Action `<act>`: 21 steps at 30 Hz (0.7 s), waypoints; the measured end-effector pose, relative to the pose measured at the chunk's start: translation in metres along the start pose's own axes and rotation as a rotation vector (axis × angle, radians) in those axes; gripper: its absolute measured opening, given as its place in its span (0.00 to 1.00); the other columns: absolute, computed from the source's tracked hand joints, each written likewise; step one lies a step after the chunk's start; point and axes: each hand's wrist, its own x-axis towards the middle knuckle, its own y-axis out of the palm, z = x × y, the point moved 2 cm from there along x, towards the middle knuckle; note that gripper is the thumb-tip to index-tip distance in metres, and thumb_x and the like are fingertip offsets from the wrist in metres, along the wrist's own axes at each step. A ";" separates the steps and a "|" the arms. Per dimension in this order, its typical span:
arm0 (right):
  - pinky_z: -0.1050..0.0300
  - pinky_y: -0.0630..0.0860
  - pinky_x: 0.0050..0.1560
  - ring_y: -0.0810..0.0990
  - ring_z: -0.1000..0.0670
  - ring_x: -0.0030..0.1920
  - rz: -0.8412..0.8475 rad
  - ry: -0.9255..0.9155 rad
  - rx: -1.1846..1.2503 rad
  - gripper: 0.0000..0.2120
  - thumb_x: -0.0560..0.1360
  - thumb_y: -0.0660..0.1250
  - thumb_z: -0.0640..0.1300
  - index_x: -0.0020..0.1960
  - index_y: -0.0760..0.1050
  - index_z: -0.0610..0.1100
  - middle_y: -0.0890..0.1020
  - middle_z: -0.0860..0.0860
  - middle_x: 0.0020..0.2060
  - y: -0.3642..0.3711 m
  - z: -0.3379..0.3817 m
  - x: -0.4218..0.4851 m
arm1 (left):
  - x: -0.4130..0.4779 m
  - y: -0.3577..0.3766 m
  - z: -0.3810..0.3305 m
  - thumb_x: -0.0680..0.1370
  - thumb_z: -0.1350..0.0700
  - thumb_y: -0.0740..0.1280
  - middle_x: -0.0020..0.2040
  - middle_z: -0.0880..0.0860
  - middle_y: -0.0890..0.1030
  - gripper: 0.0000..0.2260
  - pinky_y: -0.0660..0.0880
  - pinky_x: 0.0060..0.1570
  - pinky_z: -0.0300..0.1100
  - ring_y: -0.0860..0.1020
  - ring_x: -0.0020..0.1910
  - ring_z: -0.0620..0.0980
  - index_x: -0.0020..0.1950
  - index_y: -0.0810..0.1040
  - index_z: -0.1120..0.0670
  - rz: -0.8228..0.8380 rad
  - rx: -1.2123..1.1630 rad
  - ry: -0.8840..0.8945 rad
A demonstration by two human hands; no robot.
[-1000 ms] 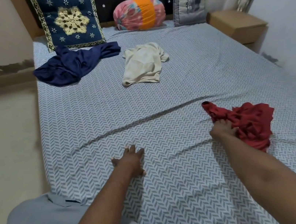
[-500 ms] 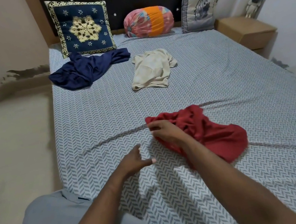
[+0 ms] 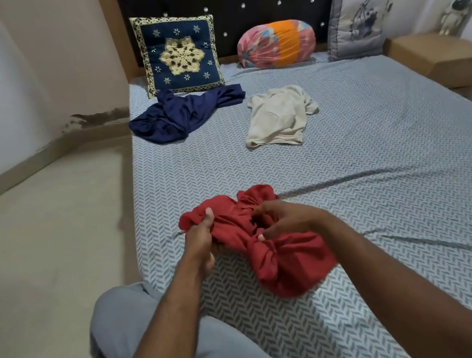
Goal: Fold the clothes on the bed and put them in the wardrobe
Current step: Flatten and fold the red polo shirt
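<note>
Far up the bed (image 3: pixel 380 172) on the left, the dark blue garment (image 3: pixel 185 116) lies in a heap, just in front of the blue cushion (image 3: pixel 181 53). It is not folded yet.

Closer in, the left hand (image 3: pixel 201 239) grips the left end of the red garment (image 3: pixel 283 257). The thumb is on top and the fingers curl under the cloth. The red garment sits bunched up on the near part of the bed, close to the edge, right in front of the person. The right hand (image 3: pixel 286 217) holds its middle, with curled fingers pinching the folds.

Past the hands, the cream shirt (image 3: pixel 277 117) lies crumpled on the bed, well apart from the red one. Further right are a round pillow (image 3: pixel 276 44), a grey cushion (image 3: pixel 358 24) and a wooden bedside table (image 3: pixel 437 56). No wardrobe shows.

I think the step now is to open the red garment out. To do it well, each hand should find an edge or a shoulder, not a lump. Then the hands should pull gently apart and lay the cloth flat on the sheet. Wrinkles should be smoothed out first, since a flat start makes a neat fold. Pulling hard on a bunch could twist it more.
</note>
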 end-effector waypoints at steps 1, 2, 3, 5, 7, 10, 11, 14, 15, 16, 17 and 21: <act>0.59 0.70 0.63 0.74 0.55 0.59 -0.027 0.001 -0.126 0.29 0.64 0.76 0.55 0.64 0.75 0.55 0.76 0.53 0.59 0.003 -0.003 0.001 | -0.004 -0.001 -0.007 0.82 0.51 0.62 0.46 0.57 0.85 0.14 0.82 0.42 0.46 0.85 0.45 0.51 0.53 0.79 0.62 0.020 -0.019 -0.002; 0.58 0.68 0.65 0.71 0.54 0.60 -0.035 -0.008 -0.197 0.29 0.63 0.76 0.56 0.63 0.75 0.56 0.74 0.52 0.61 0.005 -0.002 0.003 | -0.008 -0.001 -0.013 0.82 0.51 0.62 0.46 0.56 0.86 0.14 0.83 0.43 0.46 0.85 0.45 0.50 0.52 0.79 0.61 0.041 -0.041 0.004; 0.57 0.67 0.64 0.70 0.53 0.60 -0.036 -0.016 -0.231 0.25 0.64 0.76 0.54 0.61 0.77 0.53 0.74 0.51 0.61 0.008 -0.002 0.006 | -0.010 -0.003 -0.018 0.82 0.50 0.62 0.47 0.56 0.86 0.14 0.83 0.43 0.47 0.85 0.45 0.50 0.53 0.79 0.60 0.059 -0.068 0.005; 0.55 0.69 0.57 0.73 0.51 0.52 -0.066 -0.068 -0.311 0.13 0.69 0.76 0.47 0.50 0.80 0.43 0.78 0.47 0.53 0.012 0.007 0.012 | -0.013 -0.010 -0.029 0.81 0.47 0.61 0.50 0.56 0.85 0.17 0.82 0.46 0.50 0.84 0.48 0.51 0.56 0.79 0.59 0.089 -0.073 0.006; 0.53 0.72 0.46 0.76 0.46 0.43 -0.109 -0.063 -0.315 0.09 0.73 0.72 0.44 0.41 0.78 0.39 0.79 0.45 0.41 0.014 0.017 0.017 | -0.014 -0.018 -0.040 0.81 0.44 0.60 0.50 0.56 0.85 0.19 0.82 0.43 0.51 0.84 0.48 0.52 0.57 0.79 0.59 0.078 -0.001 0.011; 0.53 0.78 0.42 0.81 0.48 0.40 -0.382 0.114 -0.148 0.09 0.75 0.64 0.48 0.41 0.80 0.45 0.82 0.50 0.37 -0.003 0.027 0.021 | -0.013 -0.027 -0.068 0.82 0.44 0.59 0.45 0.55 0.85 0.18 0.81 0.30 0.46 0.84 0.38 0.50 0.54 0.78 0.58 0.007 0.132 0.048; 0.52 0.80 0.43 0.83 0.48 0.40 -0.557 0.131 -0.027 0.10 0.74 0.63 0.48 0.41 0.81 0.46 0.84 0.50 0.36 -0.015 0.032 0.020 | -0.011 -0.027 -0.083 0.83 0.45 0.58 0.46 0.56 0.84 0.18 0.80 0.29 0.44 0.84 0.37 0.49 0.55 0.78 0.57 0.010 0.123 0.072; 0.49 0.83 0.38 0.85 0.50 0.37 -1.054 0.092 0.506 0.08 0.72 0.63 0.49 0.41 0.82 0.51 0.85 0.51 0.35 -0.063 0.043 0.005 | -0.005 -0.011 -0.136 0.83 0.45 0.56 0.53 0.58 0.82 0.18 0.82 0.42 0.48 0.82 0.48 0.52 0.60 0.77 0.56 0.124 -0.028 0.223; 0.48 0.83 0.37 0.85 0.51 0.37 -1.182 0.082 0.640 0.08 0.72 0.64 0.49 0.41 0.81 0.52 0.85 0.50 0.36 -0.082 0.043 -0.002 | -0.007 -0.002 -0.155 0.83 0.45 0.56 0.55 0.58 0.82 0.19 0.81 0.49 0.49 0.82 0.51 0.53 0.62 0.77 0.56 0.174 -0.095 0.281; 0.46 0.83 0.38 0.85 0.50 0.38 -1.304 0.085 0.713 0.07 0.72 0.63 0.49 0.40 0.81 0.54 0.85 0.50 0.37 -0.100 0.040 -0.008 | -0.009 0.006 -0.172 0.83 0.45 0.56 0.55 0.58 0.82 0.19 0.78 0.53 0.50 0.81 0.52 0.53 0.62 0.78 0.56 0.222 -0.158 0.331; 0.44 0.83 0.38 0.85 0.49 0.39 -1.408 0.089 0.760 0.08 0.71 0.63 0.50 0.39 0.80 0.56 0.85 0.50 0.38 -0.119 0.037 -0.016 | -0.010 0.014 -0.187 0.83 0.46 0.57 0.55 0.57 0.82 0.18 0.77 0.55 0.49 0.82 0.52 0.53 0.61 0.78 0.57 0.254 -0.230 0.376; 0.43 0.83 0.37 0.84 0.48 0.38 -1.586 0.166 0.835 0.08 0.70 0.60 0.51 0.36 0.77 0.57 0.84 0.46 0.40 -0.135 -0.007 -0.024 | 0.001 0.019 -0.188 0.81 0.51 0.62 0.58 0.53 0.82 0.14 0.80 0.50 0.48 0.82 0.53 0.51 0.64 0.77 0.53 0.154 -0.374 0.407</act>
